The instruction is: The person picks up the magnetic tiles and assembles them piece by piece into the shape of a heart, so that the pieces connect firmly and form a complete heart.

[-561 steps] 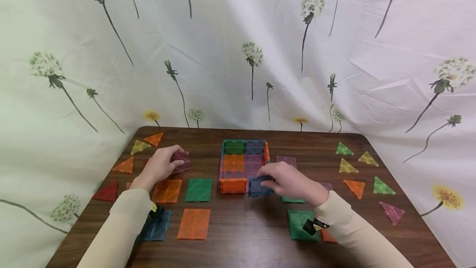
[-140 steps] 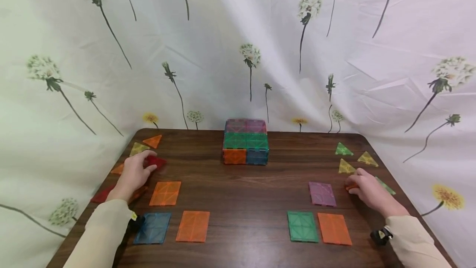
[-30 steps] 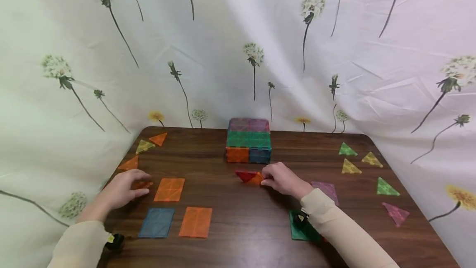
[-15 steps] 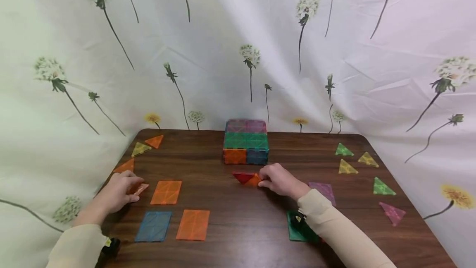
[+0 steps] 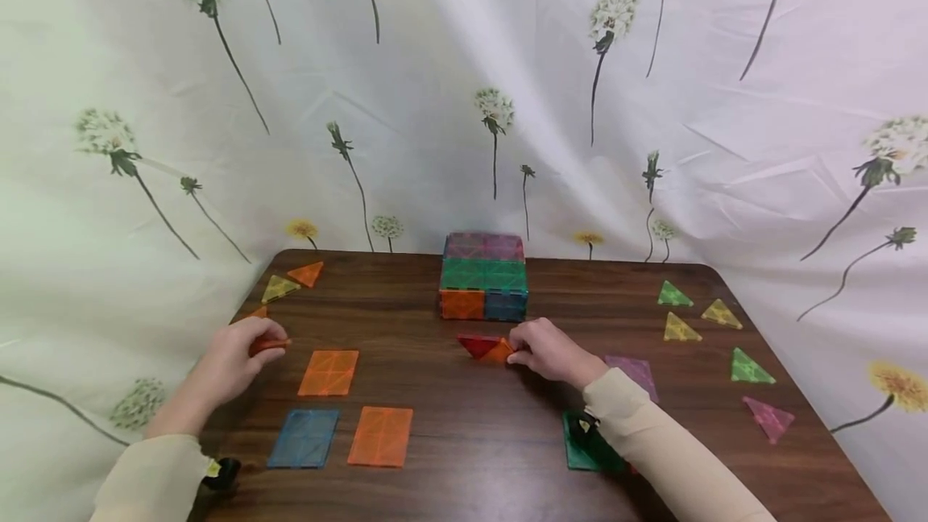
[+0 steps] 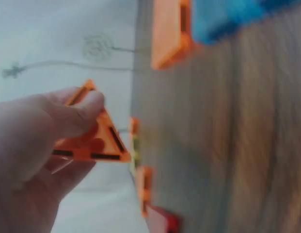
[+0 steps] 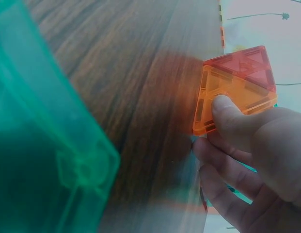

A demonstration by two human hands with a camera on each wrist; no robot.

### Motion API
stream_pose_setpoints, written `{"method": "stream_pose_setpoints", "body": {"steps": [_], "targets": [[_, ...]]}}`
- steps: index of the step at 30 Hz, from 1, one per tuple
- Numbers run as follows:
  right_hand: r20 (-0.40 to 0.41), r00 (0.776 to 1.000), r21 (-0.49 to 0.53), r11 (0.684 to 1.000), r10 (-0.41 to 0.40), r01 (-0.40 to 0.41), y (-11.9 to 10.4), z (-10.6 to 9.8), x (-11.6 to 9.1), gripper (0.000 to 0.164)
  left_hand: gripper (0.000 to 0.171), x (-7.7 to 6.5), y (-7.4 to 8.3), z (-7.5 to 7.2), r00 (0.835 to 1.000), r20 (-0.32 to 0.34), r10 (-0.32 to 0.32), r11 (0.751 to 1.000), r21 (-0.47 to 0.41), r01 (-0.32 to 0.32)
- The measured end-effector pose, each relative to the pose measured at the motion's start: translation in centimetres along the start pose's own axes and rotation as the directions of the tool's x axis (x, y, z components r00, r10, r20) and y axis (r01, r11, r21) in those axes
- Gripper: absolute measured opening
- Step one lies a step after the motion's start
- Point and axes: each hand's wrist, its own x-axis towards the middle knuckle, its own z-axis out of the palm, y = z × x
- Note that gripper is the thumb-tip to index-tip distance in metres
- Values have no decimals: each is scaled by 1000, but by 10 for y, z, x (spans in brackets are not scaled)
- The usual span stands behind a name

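Observation:
My left hand pinches an orange triangular magnetic tile between thumb and fingers, above the left side of the table. Around the middle, my right hand pinches another orange triangular tile, its thumb flat on the face. Edge to edge with that tile is a red triangular tile; the pair stands upright on the table. Just behind them sits a closed box of square magnetic tiles, with green and purple on top and orange and blue in front.
Flat at left lie two orange squares and a blue square; orange and yellow triangles are farther back. At right are a purple square, a green square partly under my sleeve, and several triangles.
The tile box got its top and moved back. Red and orange triangles came from the sides to the middle. In the last second my left hand picked up an orange triangle; the right stayed.

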Motion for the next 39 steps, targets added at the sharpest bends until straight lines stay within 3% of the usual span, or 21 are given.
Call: {"method": "stream_pose_setpoints", "body": {"steps": [4,8,17,26,33,39], "targets": [[-7,1000,2,1000,-1,1,1,1,0,18,25,13,27,-1,995,-87,41,998,-44,-45],[-8,1000,21,1000,-10,11,2,3,1,18,26,25,49,4,993,-89,81,989,-119,-91],[-1,1000,36,999,-8,9,2,3,2,18,21,51,87,33,985,19,169,939,-306,-156],[-13,1000,22,1000,-16,16,-1,4,0,22,10,71,123,57,956,206,207,914,-391,-114],[-3,1000,33,999,-6,6,2,5,-3,20,7,87,140,87,940,281,192,921,-383,-73],[-16,1000,31,999,-18,18,4,5,0,19,7,99,150,106,936,298,187,935,-347,-76]]}}
